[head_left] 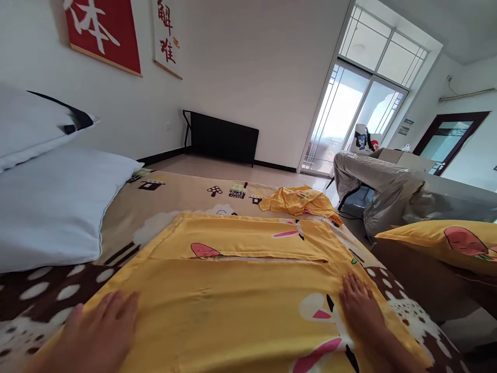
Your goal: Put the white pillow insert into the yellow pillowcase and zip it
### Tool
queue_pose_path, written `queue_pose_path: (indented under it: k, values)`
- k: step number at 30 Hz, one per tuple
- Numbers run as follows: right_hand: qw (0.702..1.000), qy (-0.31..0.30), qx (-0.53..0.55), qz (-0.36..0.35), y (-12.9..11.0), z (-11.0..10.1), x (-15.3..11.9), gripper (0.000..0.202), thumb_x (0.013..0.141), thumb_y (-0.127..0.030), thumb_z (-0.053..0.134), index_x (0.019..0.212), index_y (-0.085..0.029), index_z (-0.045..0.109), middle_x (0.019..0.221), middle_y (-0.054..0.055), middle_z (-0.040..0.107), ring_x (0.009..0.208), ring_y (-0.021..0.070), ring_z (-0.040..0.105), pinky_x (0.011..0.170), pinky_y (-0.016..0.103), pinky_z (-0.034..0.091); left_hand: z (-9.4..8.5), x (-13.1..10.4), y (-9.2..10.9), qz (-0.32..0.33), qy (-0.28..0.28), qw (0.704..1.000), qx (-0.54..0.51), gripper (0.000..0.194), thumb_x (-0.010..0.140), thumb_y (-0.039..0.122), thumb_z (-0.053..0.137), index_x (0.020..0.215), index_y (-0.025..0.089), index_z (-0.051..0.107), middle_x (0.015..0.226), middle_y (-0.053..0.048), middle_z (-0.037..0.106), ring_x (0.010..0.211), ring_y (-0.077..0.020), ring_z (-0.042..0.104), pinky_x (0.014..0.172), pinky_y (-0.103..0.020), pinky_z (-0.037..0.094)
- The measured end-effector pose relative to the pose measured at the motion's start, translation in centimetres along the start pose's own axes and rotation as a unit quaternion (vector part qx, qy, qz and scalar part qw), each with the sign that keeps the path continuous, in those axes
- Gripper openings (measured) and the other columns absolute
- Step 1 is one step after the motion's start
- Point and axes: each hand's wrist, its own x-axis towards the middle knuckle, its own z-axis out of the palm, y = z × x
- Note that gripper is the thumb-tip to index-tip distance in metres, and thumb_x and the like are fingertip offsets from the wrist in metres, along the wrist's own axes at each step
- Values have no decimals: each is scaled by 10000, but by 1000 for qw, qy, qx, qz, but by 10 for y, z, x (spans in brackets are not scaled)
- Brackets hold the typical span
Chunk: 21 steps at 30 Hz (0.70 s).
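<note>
A yellow pillowcase [233, 295] printed with rabbits and carrots lies spread flat on the bed, with a long slit opening across its far part. On its left side rests my left hand [97, 331], fingers stretched out and a little blurred. My right hand [359, 300] lies flat near the right edge of the cloth, fingers extended beside a rabbit print. Neither hand grips anything. Beyond the far edge, a crumpled yellow cloth [298, 201] with a similar print sits on the bed.
White pillows [58, 202] are stacked at the left. The patterned blanket [155, 228] covers the bed. At the right lies a yellow pillow [438, 238]; behind it stands plastic-covered furniture [399, 181]. A black folded table [221, 135] leans against the far wall.
</note>
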Motion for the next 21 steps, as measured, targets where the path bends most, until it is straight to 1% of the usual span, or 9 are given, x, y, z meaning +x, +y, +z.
queue_pose_path:
  k: [2, 5, 6, 7, 9, 12, 15, 18, 21]
  values:
    - [998, 14, 46, -35, -47, -21, 1, 523, 934, -296, 280, 1401, -87, 386, 1498, 118, 251, 1405, 240, 191, 1144, 453, 151, -4, 14, 52, 39, -29, 999, 17, 581, 737, 157, 321, 1254, 81, 576, 1401, -148, 442, 1351, -355, 310, 1107, -608, 169]
    - [967, -25, 171, -187, -128, -45, -4, 570, 950, -422, 274, 1444, -140, 306, 1510, 74, 229, 1406, 212, 192, 1141, 412, 206, -8, 43, 134, 163, -169, 970, -63, 621, 789, 87, 269, 1382, 181, 427, 1451, -47, 381, 1346, -203, 354, 1108, -433, 302]
    - [951, -33, 195, -240, -150, -48, -9, 580, 946, -440, 294, 1456, -164, 277, 1515, 61, 220, 1408, 210, 187, 1143, 414, 202, -7, 52, 154, 171, -176, 966, -82, 611, 812, 97, 262, 1404, 183, 385, 1459, -45, 368, 1354, -192, 339, 1114, -423, 293]
    - [939, -35, 210, -269, -167, -49, -14, 584, 946, -447, 302, 1464, -182, 253, 1518, 53, 209, 1409, 210, 180, 1146, 421, 194, -4, 60, 169, 179, -183, 961, -105, 574, 848, 140, 264, 1410, 185, 371, 1459, -47, 366, 1355, -189, 336, 1114, -418, 292]
    - [929, -30, 223, -293, -182, -46, -26, 582, 950, -449, 304, 1473, -210, 216, 1525, 33, 181, 1412, 211, 170, 1151, 430, 180, 6, 69, 180, 182, -169, 959, -136, 515, 905, 254, 271, 1406, 199, 377, 1462, -55, 360, 1359, -205, 329, 1116, -441, 282]
    - [932, -26, 215, -292, -164, -31, -40, 582, 948, -468, 305, 1477, -262, 175, 1523, -8, 161, 1406, 214, 193, 1145, 444, 210, 23, 68, 168, 179, -118, 967, -137, 490, 925, 370, 299, 1382, 239, 418, 1465, -54, 358, 1361, -225, 326, 1117, -473, 269]
    - [954, -5, 174, -243, -117, -4, -54, 594, 929, -499, 341, 1466, -305, 178, 1503, -16, 204, 1384, 238, 255, 1112, 475, 278, 35, 61, 151, 164, -68, 978, -112, 477, 918, 366, 336, 1355, 226, 461, 1444, -81, 395, 1341, -245, 361, 1105, -484, 289]
    - [983, 40, 125, -129, -60, 30, -71, 534, 924, -474, 363, 1434, -349, 265, 1470, -15, 291, 1347, 251, 331, 1073, 478, 340, 35, 55, 150, 188, -30, 977, -95, 458, 915, 294, 343, 1334, 183, 490, 1400, -115, 453, 1300, -258, 421, 1073, -471, 343]
    - [990, 16, 116, -74, -9, 45, -81, 487, 915, -471, 377, 1391, -365, 370, 1443, -20, 355, 1313, 247, 386, 1044, 436, 389, 23, 45, 167, 281, -28, 954, -100, 528, 895, 176, 340, 1423, 184, 340, 1451, -86, 382, 1340, -226, 362, 1098, -422, 321]
